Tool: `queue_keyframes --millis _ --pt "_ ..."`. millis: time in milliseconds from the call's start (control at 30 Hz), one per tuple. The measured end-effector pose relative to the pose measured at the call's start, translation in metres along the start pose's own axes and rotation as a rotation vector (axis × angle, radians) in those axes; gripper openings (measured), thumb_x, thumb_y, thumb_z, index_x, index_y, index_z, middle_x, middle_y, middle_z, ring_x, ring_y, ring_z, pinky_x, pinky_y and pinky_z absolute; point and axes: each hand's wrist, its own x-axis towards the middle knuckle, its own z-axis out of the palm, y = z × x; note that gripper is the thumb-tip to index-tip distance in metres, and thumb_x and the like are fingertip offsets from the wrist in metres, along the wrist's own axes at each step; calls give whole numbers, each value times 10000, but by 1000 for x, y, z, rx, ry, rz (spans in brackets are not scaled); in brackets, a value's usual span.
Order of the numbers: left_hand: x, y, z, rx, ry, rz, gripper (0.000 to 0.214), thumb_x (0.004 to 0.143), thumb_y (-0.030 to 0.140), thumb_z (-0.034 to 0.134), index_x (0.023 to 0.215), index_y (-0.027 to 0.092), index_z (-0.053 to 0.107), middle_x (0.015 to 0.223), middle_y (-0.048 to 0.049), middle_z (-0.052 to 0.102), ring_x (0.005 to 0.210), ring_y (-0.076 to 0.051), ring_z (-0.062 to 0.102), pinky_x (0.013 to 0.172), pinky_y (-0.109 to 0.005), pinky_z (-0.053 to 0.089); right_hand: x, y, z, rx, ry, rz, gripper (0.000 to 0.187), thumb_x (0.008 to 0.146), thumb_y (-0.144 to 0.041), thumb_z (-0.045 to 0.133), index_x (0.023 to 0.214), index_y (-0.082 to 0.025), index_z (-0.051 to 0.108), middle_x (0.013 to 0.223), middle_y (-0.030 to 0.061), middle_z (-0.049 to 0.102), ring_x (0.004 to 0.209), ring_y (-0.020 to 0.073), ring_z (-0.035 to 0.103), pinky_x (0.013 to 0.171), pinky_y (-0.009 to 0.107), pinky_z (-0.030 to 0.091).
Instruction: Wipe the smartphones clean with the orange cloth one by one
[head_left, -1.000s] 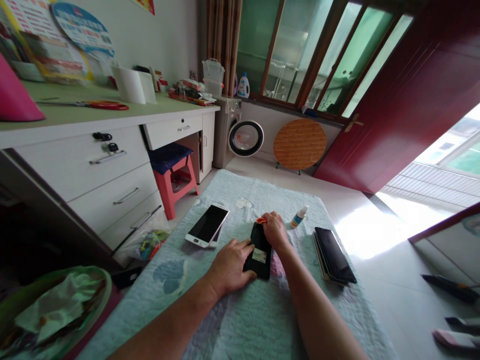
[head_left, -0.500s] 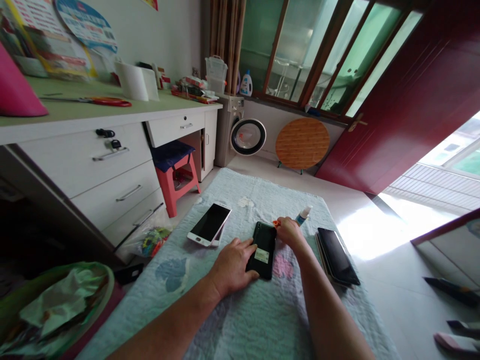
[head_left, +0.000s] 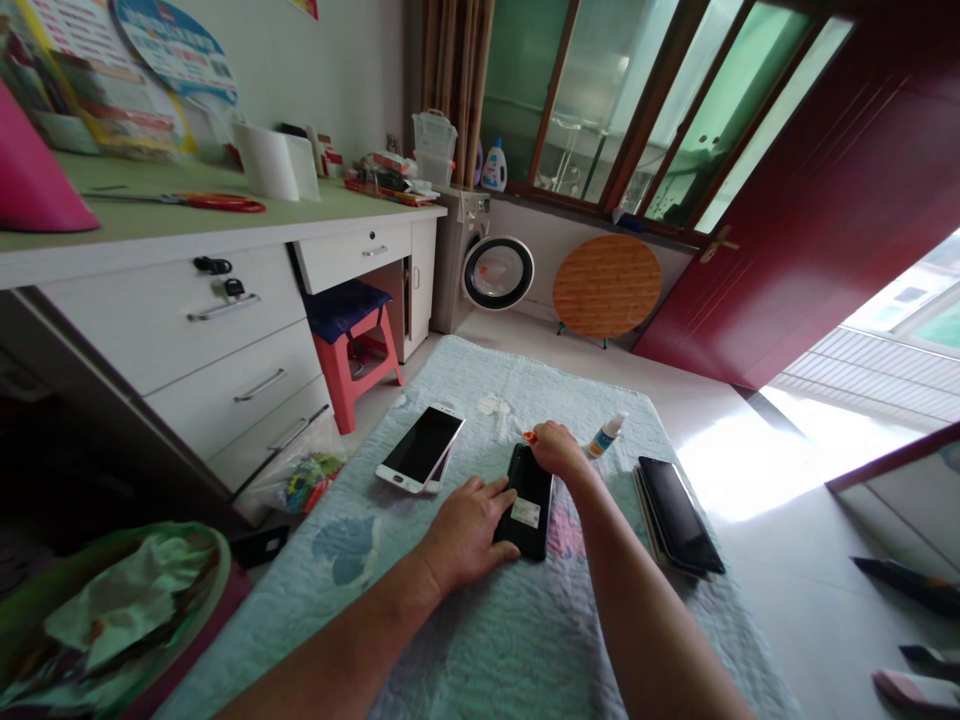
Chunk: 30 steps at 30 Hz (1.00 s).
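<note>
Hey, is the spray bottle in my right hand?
No, the spray bottle stands on the quilt, apart from the right hand, which holds something orange.

daylight from right-hand doorway [head_left: 877, 345] and back windows [head_left: 585, 110], blown-out glare on floor [head_left: 712, 470], lower-left bin [head_left: 223, 580] in shadow, wide-angle stretch skewing red door [head_left: 757, 220], corners soft

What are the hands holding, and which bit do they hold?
The left hand, spread, steadies the black phone along its left edge. The right hand pinches something orange, but the hand hides the held part.
</note>
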Motion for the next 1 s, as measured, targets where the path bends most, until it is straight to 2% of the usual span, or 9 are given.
queue_keyframes --millis 233,433,600,800,1000 --pt "0 -2 3 6 -9 -23 676 725 470 714 1327 215 540 1439 -81 488 1184 -335 485 1031 -440 391 7 -16 -2 -2 13 -56 294 898 -167 438 1054 -98 677 1098 189 648 999 257 593 804 312 408" --pt "-1 0 2 -4 0 -23 651 725 455 716 1308 215 554 1430 -83 495 1171 -329 492 1023 -439 401 6 -28 4 41 65 -122 286 898 -130 419 1020 -125 677 1075 142 637 983 215 562 847 289 367" --pt "0 2 0 -12 16 -9 619 728 436 719 1284 207 572 1388 -85 529 1139 -326 507 996 -429 417 -9 -30 9 90 119 -163 297 907 -131 404 1002 -159 685 1070 108 605 959 198 516 860 286 335" --pt "-1 2 3 -26 46 -5 611 724 424 734 1271 202 573 1343 -86 562 1117 -313 516 990 -411 419 -34 -25 12 164 188 -313 225 905 -179 485 836 -202 698 969 57 597 890 184 452 825 277 325" --pt "-3 5 3 -29 66 -47 506 708 390 762 1157 208 614 1126 -89 647 1053 -307 556 897 -387 458 -57 -28 14 219 174 -446 168 892 -166 553 783 -190 678 879 23 601 841 154 443 796 260 320"
